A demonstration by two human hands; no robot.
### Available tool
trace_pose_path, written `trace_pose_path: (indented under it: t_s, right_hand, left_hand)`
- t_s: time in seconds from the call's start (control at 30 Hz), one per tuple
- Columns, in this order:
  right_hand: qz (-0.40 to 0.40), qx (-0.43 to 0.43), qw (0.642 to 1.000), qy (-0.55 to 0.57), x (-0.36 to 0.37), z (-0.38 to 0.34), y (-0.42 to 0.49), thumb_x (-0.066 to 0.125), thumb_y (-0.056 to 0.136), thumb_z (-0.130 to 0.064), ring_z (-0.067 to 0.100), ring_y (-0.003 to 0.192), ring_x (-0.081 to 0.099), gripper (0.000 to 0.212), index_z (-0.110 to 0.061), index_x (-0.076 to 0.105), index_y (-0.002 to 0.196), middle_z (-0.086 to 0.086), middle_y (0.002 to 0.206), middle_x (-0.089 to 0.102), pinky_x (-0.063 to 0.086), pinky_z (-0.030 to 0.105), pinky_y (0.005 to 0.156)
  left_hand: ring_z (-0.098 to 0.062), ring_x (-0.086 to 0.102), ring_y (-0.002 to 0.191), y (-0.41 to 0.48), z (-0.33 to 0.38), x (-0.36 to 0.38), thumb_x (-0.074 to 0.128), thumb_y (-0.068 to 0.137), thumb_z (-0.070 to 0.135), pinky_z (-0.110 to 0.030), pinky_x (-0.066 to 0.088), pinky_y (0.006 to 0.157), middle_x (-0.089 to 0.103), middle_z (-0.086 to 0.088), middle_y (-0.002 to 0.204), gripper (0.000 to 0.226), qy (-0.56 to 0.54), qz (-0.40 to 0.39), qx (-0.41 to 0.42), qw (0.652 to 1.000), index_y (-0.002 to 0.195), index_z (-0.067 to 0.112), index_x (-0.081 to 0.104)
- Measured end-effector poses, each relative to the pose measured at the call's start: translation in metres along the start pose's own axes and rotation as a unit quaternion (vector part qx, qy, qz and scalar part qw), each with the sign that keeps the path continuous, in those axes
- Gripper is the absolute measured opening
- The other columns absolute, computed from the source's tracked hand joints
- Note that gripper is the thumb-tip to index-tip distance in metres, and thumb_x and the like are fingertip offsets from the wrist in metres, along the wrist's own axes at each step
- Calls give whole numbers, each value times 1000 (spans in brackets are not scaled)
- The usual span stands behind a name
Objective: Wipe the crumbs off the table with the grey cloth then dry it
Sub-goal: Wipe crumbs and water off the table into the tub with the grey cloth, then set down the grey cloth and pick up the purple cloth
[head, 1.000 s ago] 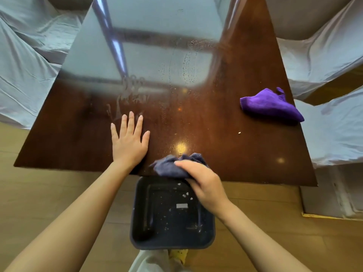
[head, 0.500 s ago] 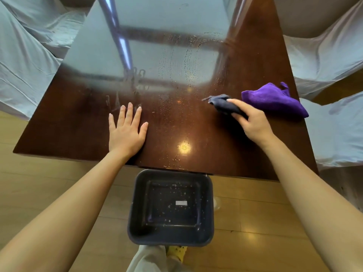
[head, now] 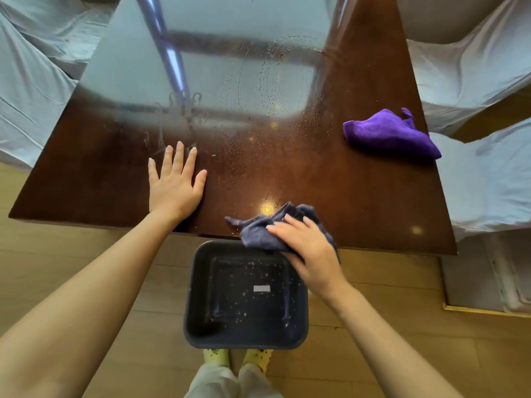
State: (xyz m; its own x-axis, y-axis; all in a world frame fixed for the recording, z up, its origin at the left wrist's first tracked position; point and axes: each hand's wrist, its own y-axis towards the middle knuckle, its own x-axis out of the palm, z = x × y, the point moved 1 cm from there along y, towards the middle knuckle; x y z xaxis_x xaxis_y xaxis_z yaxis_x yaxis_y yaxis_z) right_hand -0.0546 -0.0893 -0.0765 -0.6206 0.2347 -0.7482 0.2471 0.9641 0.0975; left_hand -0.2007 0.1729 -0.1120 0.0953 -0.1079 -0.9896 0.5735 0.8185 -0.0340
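Note:
My right hand [head: 309,248] presses the crumpled grey cloth [head: 258,226] at the near edge of the dark glossy table [head: 359,196]; part of the cloth hangs over the edge above a dark square bin [head: 201,334] on the floor. Pale crumbs speckle the bin's bottom. My left hand [head: 175,182] lies flat on the table, fingers spread, left of the cloth. A purple cloth [head: 388,135] lies bunched near the table's right edge. Streaks and small droplets of wetness show on the table's middle.
Chairs draped in white sheets [head: 474,70] stand at the table's right and left sides. The bin sits on the wooden floor [head: 86,254] just under the near edge. My feet in yellow shoes [head: 238,357] are behind the bin.
My right hand swept the grey cloth from beside the purple cloth back to the near edge over the bin. My left hand stayed flat in place.

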Motion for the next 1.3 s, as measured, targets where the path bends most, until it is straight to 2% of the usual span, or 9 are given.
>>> trace_pose_path:
  t_s: [0.23,0.5,0.6,0.7,0.77,0.83,0.87,1.03,1.3]
  right_hand:
    - [34,-26,999,21,41,-34,-37,55,89,-7,16,125,49,40,-15,55,128,3,130,59,36,36,108]
    - [79,89,984,136,49,-42,-38,54,90,-8,-3,122,45,47,-25,46,133,-8,130,53,34,16,104]
    - [76,116,981,137,36,-44,-30,55,91,-13,0,118,49,47,-26,43,135,-9,128,54,36,14,101]
    - [67,121,983,118,16,-46,-17,56,91,-17,11,106,57,42,-27,44,130,0,121,61,41,10,89]
    - [50,112,987,103,3,-51,-4,55,91,-19,15,99,59,37,-26,44,126,4,116,63,44,14,83]
    - [40,101,991,83,-11,-55,8,55,91,-20,17,95,60,33,-23,45,122,5,112,63,47,23,82]
    - [42,97,992,75,-19,-58,14,55,91,-19,17,94,60,31,-22,46,121,5,110,64,48,26,82]
    - [69,99,991,56,-68,-69,30,60,88,-18,14,92,60,26,-19,49,111,1,103,63,48,24,81]
    - [31,205,977,43,-137,-42,13,61,88,-30,10,91,61,17,-28,58,104,-5,99,65,52,24,77]
  left_hand:
    - [-20,-4,145,1,-1,1,12,92,54,-50,-6,115,3,-3,158,61,-8,-3,5,1000,147,27,8]
    - [-21,-7,145,2,-1,-1,12,92,54,-51,-7,115,1,-4,158,61,-16,-17,16,1000,147,27,6]
    - [-20,-6,145,-3,3,-12,20,94,50,-50,-12,113,3,-5,158,59,-50,-17,33,998,147,25,12]
    - [-20,15,143,-18,27,-42,30,95,45,-46,-4,116,28,-7,153,55,-164,-14,143,976,142,17,32]
    - [-6,41,129,-35,50,-71,32,90,50,-35,13,115,53,5,134,55,-271,-78,245,928,132,18,47]
    - [14,49,102,-54,68,-97,40,85,56,-9,30,98,60,23,109,53,-303,-153,317,885,125,25,54]
    - [13,51,95,-59,74,-107,48,83,55,-6,36,88,62,23,104,49,-288,-171,340,879,123,28,56]
    - [-11,63,85,-55,98,-144,67,81,30,-24,50,73,70,6,94,30,-265,-183,337,885,110,25,64]
    - [-15,65,71,-50,175,-164,65,78,21,-34,53,70,73,2,76,18,-313,-100,313,891,92,28,73]
